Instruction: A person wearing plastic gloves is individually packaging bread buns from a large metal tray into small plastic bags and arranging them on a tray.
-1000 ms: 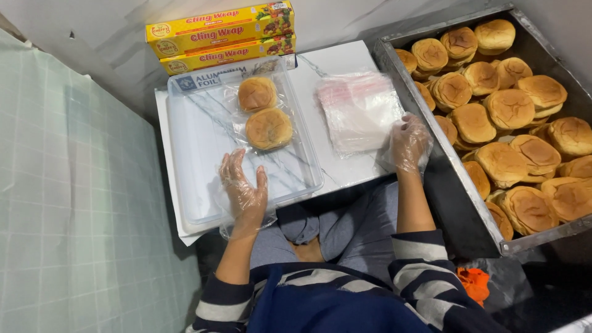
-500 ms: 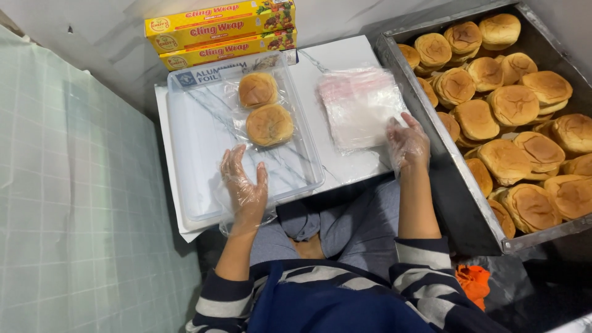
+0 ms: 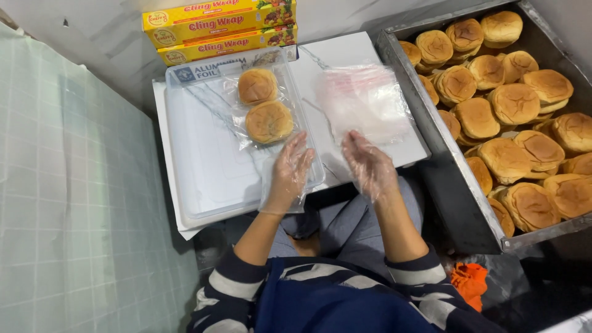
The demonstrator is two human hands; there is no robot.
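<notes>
Two buns (image 3: 264, 105) bagged on the worktop (image 3: 345, 55), full metal tray (image 3: 444, 160) at right untouched; my left hand (image 3: 291, 172) and right hand (image 3: 369, 165) are spread open, holding nothing, near the bag stack (image 3: 365, 102).

A white surface (image 3: 357, 55) carries a clear tray (image 3: 209, 160) with two buns, a stack of plastic bags (image 3: 367, 102), and wrap boxes (image 3: 219, 28) at its far edge.

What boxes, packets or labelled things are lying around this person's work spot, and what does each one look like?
Upper wrap box: long yellow carton with red lettering, far edge of the table.
Lower wrap box: same kind, just in front of it.
Foil box: long carton, white and dark blue, under the clear tray's far end.
Stack of clear plastic bags: on the white board, just beyond the right hand.
</notes>
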